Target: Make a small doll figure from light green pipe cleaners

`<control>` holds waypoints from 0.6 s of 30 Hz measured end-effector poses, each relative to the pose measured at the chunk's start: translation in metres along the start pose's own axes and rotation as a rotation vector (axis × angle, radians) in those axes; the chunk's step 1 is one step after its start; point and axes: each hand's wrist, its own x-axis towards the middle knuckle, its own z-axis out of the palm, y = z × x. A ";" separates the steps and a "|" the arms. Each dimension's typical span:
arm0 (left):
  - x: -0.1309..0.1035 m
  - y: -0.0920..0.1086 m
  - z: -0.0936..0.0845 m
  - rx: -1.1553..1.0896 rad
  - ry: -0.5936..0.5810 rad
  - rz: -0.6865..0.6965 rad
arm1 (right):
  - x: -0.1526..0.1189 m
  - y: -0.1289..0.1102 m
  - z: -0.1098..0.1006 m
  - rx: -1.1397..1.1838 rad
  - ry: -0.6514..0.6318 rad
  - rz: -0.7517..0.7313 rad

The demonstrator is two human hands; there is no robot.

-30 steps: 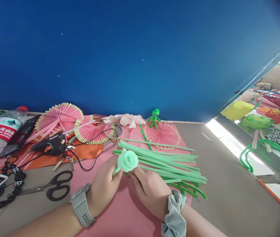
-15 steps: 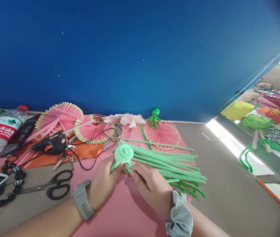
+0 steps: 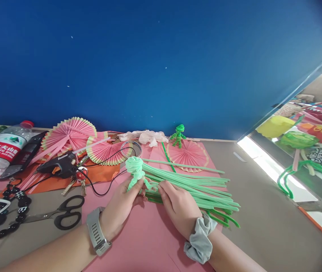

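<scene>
Mint-green fuzzy-stem figure (image 3: 135, 166): limb shaping in hand, judged from the two-handed hold.
The figure is held above the near-centre pink paper (image 3: 146, 238), left of the loose green stems (image 3: 197, 187). The left hand (image 3: 118, 211) pinches its lower body between thumb and fingers. The right hand (image 3: 181, 209) has thumb and forefinger pressed together, apparently on a pale strand (image 3: 154, 186) at the right-side limb; exact contact cannot be confirmed. Further shaping would call for a steady left grip and light right-hand tension. Scissors (image 3: 68, 216) lie left.
</scene>
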 end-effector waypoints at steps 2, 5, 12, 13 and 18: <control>-0.001 0.000 0.001 -0.013 0.002 -0.013 | 0.000 0.001 -0.001 -0.002 0.015 0.009; -0.003 0.004 0.003 -0.023 0.006 -0.022 | 0.001 0.002 -0.002 0.016 0.028 0.005; -0.003 0.005 0.000 0.103 -0.042 0.044 | 0.001 0.003 -0.006 0.052 0.071 -0.038; -0.003 0.004 -0.001 0.090 -0.046 0.040 | 0.002 0.003 -0.006 0.059 0.076 -0.033; -0.001 -0.002 0.000 -0.141 -0.045 -0.044 | 0.001 0.001 0.001 -0.010 0.016 -0.006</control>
